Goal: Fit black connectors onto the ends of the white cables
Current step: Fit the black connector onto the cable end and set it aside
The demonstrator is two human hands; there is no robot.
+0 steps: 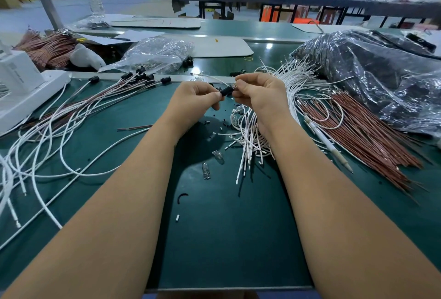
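Note:
My left hand (pixel 199 98) pinches a black connector (pixel 225 91) above the green table, mid-frame. My right hand (pixel 257 93) pinches a small clear and metal part right at the connector's right end. A white cable (pixel 214 79) runs away behind both hands. A heap of loose white cables (pixel 253 136) lies under my right wrist. Finished cables with black connectors (pixel 140 76) fan out at the left.
Red-brown wires (pixel 372 136) and a pen (pixel 327 143) lie at the right, beside a plastic bag of black parts (pixel 381 72). A clear bag (pixel 157 55) sits at the back. Small glass bulbs (pixel 206 171) lie on the mat. A white device (pixel 21 84) stands at the left.

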